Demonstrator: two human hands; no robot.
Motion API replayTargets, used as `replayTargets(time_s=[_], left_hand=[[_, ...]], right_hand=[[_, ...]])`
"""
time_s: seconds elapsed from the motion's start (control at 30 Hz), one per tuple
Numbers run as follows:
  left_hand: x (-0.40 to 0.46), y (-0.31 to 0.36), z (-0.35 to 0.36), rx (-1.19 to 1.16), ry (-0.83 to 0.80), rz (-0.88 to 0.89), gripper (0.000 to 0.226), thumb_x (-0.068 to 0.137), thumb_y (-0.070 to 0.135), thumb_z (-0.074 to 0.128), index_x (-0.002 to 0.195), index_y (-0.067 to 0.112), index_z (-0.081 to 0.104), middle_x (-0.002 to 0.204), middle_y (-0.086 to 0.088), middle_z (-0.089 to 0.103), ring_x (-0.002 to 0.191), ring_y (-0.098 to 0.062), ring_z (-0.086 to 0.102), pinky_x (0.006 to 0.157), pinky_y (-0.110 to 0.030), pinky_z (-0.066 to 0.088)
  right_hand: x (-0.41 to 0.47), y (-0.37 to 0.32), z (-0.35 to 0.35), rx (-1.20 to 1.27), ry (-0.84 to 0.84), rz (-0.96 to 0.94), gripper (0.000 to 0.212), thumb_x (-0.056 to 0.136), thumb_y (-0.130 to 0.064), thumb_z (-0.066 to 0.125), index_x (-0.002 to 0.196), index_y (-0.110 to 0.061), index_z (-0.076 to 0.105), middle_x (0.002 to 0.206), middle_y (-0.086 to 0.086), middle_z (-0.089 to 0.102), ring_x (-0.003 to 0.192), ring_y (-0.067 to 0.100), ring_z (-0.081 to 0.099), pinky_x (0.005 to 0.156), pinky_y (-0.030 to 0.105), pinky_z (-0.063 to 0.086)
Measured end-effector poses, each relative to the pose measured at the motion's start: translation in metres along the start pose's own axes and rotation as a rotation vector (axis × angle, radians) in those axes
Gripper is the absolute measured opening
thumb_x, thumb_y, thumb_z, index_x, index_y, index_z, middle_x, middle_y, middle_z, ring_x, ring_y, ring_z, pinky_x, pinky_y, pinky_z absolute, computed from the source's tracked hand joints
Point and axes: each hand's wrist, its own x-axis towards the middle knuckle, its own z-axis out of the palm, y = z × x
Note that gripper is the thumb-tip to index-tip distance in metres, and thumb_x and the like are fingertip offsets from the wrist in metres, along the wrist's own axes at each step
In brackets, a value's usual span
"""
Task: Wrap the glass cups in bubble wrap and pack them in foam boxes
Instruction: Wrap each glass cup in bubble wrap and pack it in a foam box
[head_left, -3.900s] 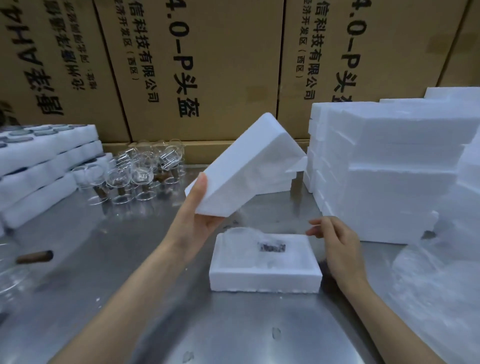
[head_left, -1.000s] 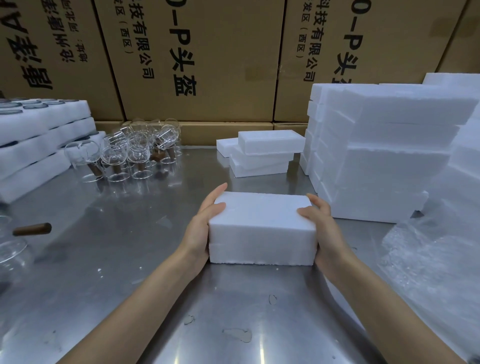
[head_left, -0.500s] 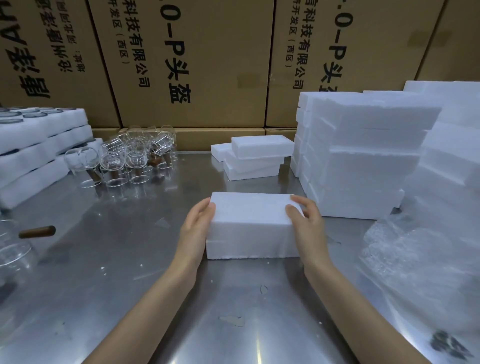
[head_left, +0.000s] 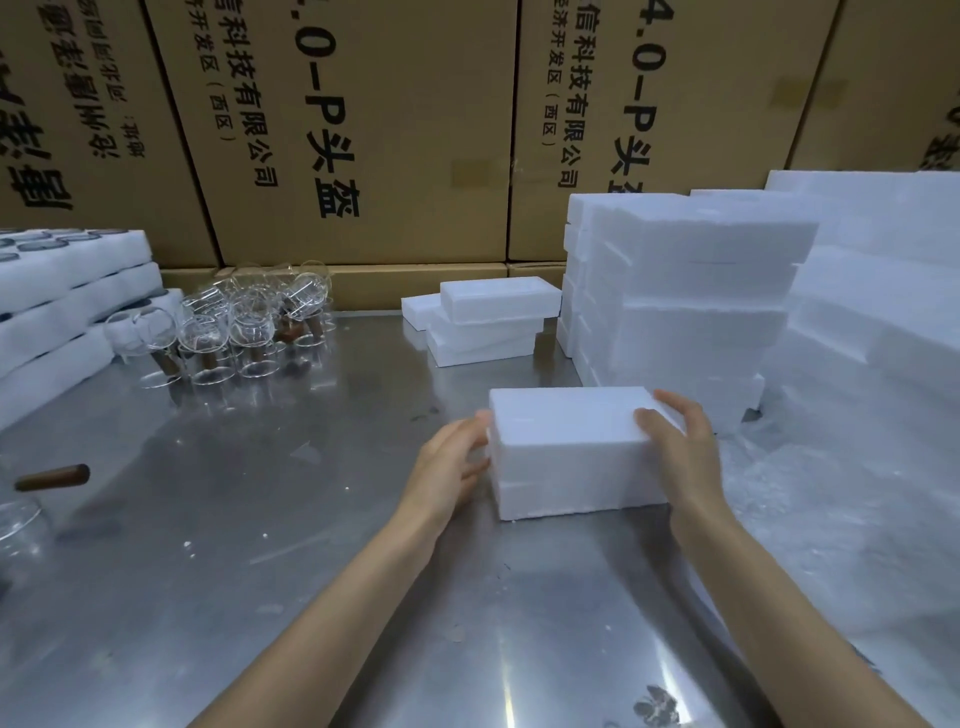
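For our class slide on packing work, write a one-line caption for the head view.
Both hands, left and right, hold a closed foam box on the steel table, glass cups waiting behind.

**A packing station in a warehouse**

Large printed cardboard cartons wall in the back of a steel worktable — storage, not a home. White foam boxes stand in tall stacks at the right, foam trays pile at the left, and glass cups cluster beside them — goods awaiting packing.
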Motion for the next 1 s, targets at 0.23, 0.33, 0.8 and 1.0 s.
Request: replayTargets(time_s=[0.23,0.33,0.8,1.0], left_hand=[[0.011,-0.013,0.051,0.057,-0.220,-0.040,0.020,0.091,0.031,0.061,0.110,0.023,0.063,0.113,0.006,0.065,0.099,-0.008,0.063,0.082,-0.016,0.048],[0.012,-0.022,0.066,0.137,-0.237,0.030,0.046,0.081,0.038,0.072,0.123,0.023,0.059,0.126,0.006,0.060,0.109,-0.003,0.058,0.090,-0.018,0.046],[0.036,-0.044,0.091,0.216,-0.215,0.256,0.048,0.079,0.012,0.078,0.118,0.024,0.052,0.122,0.002,0.054,0.109,-0.014,0.059,0.081,-0.009,0.048],[0.040,-0.049,0.093,0.270,-0.201,0.290,0.051,0.077,0.017,0.080,0.116,0.031,0.052,0.122,0.007,0.056,0.104,-0.010,0.061,0.078,-0.007,0.047]], right_hand=[[0.024,0.010,-0.051,0.035,0.232,0.017,0.023,0.083,-0.027,0.063,0.106,-0.032,0.061,0.111,-0.005,0.056,0.100,0.016,0.053,0.085,0.031,0.043],[0.034,0.010,-0.061,0.021,0.256,-0.002,0.024,0.083,-0.026,0.062,0.107,-0.029,0.061,0.109,-0.006,0.057,0.099,0.015,0.052,0.080,0.028,0.039],[0.063,0.016,-0.067,0.019,0.317,0.003,0.029,0.085,-0.029,0.059,0.114,-0.026,0.057,0.108,-0.007,0.052,0.095,0.015,0.048,0.072,0.024,0.034],[0.064,0.017,-0.065,0.011,0.337,0.001,0.032,0.085,-0.031,0.055,0.117,-0.025,0.056,0.106,-0.007,0.051,0.093,0.015,0.048,0.070,0.024,0.033]])
